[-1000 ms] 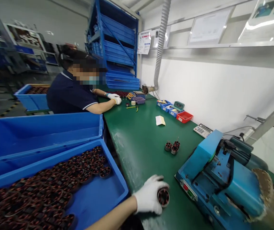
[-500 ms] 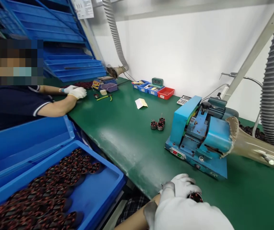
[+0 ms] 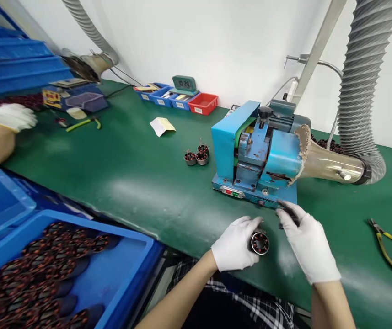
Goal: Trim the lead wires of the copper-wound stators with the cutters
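We find the left grip (image 3: 237, 244) wrapped on a wound ring (image 3: 266, 244), its face toward the camera, near the front edge of the tabletop (image 3: 168, 201); the right grip (image 3: 307, 240) pinches a dark piece (image 3: 289, 213) we cannot identify. We judge that holding the ring's outer wall, off the windings (image 3: 255, 242), serves best. Limits to movement: blue machine (image 3: 284, 153) ahead, pliers (image 3: 382, 243) to the right, blue tray (image 3: 110, 269) to the left.

Green digital clock (image 3: 184, 83) reads 10:28. White labels (image 3: 198, 110) on the fronts of the red bin (image 3: 212, 103) and blue bins (image 3: 167, 103): print too small to read. Yellow-and-red panel (image 3: 51, 98) at far left: print blurred. Markings on the blue machine's switch plate (image 3: 233, 193): illegible.
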Demonstrator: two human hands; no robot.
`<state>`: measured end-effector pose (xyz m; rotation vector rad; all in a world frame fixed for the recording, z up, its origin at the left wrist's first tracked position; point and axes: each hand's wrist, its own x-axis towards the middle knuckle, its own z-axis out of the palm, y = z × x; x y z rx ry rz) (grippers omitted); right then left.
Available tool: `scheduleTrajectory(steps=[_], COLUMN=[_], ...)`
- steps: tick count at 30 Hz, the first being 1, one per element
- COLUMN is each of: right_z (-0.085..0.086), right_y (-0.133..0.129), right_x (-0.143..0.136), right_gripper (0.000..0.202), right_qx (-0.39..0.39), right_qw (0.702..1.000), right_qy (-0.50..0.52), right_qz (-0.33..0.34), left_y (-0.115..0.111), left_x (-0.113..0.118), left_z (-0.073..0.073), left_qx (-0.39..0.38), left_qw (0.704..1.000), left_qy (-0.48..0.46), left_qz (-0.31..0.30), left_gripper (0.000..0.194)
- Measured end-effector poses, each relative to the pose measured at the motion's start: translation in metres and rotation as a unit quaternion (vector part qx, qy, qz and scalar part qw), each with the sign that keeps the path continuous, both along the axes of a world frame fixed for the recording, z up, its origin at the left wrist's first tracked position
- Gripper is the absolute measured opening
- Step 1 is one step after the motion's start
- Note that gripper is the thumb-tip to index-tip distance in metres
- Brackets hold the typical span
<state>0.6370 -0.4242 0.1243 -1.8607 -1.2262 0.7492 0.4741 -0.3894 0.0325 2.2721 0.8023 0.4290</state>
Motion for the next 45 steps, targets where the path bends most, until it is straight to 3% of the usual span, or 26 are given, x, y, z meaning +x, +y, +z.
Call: scheduleTrajectory(steps=[2, 4, 6, 8, 11, 16, 19, 21, 24, 26, 29, 31, 36, 38, 40, 41, 43, 45], right_z=[-0.027, -0.052, -0.068, -0.076, -0.078, -0.074, -0.065, -0.062, -0.07, -0.082, -0.094, -0.091, -0.056, -0.048, -0.049, -0.052, -0.062, -0.074], right_y=[-0.009, -0.019, -0.025, -0.024, -0.016, -0.009, -0.013, -0.016, -0.022, -0.023, -0.021, -0.02, -0.023, -0.029, -0.034, -0.036, -0.039, -0.039], right_x=[0.014, 0.021, 0.017, 0.005, -0.013, -0.006, 0.016, 0.026, 0.018, 0.001, -0.02, -0.021, 0.015, 0.023, 0.02, 0.015, 0.001, -0.013], right_gripper=[0.038, 0.046, 0.047, 0.033, 0.013, 0.027, 0.03, 0.03, 0.042, 0.039, 0.025, 0.023, 0.019, 0.02, 0.026, 0.033, 0.038, 0.021], right_qx=[-0.059, -0.101, -0.098, -0.07, -0.013, 0.032, 0.135, 0.143, -0.005, -0.031, 0.021, 0.044, 0.242, 0.207, 0.1, 0.055, 0.025, 0.038], right_qw=[0.998, 0.991, 0.984, 0.987, 0.994, 0.979, 0.932, 0.902, 0.929, 0.941, 0.952, 0.943, 0.864, 0.904, 0.967, 0.983, 0.989, 0.991], right_qy=[-0.005, 0.045, 0.07, 0.05, 0.076, 0.201, 0.307, 0.358, 0.36, 0.333, 0.284, 0.297, 0.368, 0.316, 0.225, 0.173, 0.1, 0.08], right_qz=[0.002, 0.079, 0.133, 0.134, 0.075, -0.009, -0.138, -0.193, -0.088, -0.049, -0.109, -0.147, -0.243, -0.198, -0.061, 0.015, 0.106, 0.103], left_y=[0.002, 0.003, 0.004, 0.004, 0.003, -0.001, -0.002, -0.002, -0.001, 0.0, -0.001, -0.001, 0.0, 0.001, 0.002, 0.003, 0.004, 0.003], left_x=[0.002, 0.003, 0.004, 0.005, 0.005, 0.003, 0.003, 0.003, 0.003, 0.003, 0.002, 0.001, 0.003, 0.003, 0.002, 0.001, 0.001, 0.001], left_z=[0.002, 0.003, 0.003, 0.003, 0.001, 0.003, 0.004, 0.005, 0.005, 0.006, 0.01, 0.013, 0.014, 0.013, 0.012, 0.012, 0.011, 0.01], left_qx=[0.01, 0.009, 0.001, -0.002, 0.007, 0.005, 0.002, 0.0, 0.005, 0.007, 0.002, 0.0, -0.004, 0.0, 0.004, 0.002, -0.016, -0.038], left_qw=[1.0, 1.0, 1.0, 1.0, 0.999, 1.0, 1.0, 1.0, 1.0, 1.0, 1.0, 1.0, 1.0, 1.0, 0.999, 0.998, 0.997, 0.996], left_qy=[-0.005, -0.007, -0.01, -0.02, -0.032, -0.02, -0.012, -0.013, -0.015, -0.012, -0.009, -0.008, -0.001, -0.015, -0.042, -0.055, -0.072, -0.073], left_qz=[0.006, 0.008, 0.009, 0.004, -0.002, 0.022, 0.021, 0.024, 0.006, -0.007, 0.002, 0.004, 0.008, 0.024, 0.019, 0.008, -0.003, 0.02], left_gripper=[0.087, 0.088, 0.092, 0.092, 0.091, 0.09, 0.088, 0.087, 0.089, 0.09, 0.087, 0.086, 0.076, 0.081, 0.083, 0.08, 0.064, 0.05])
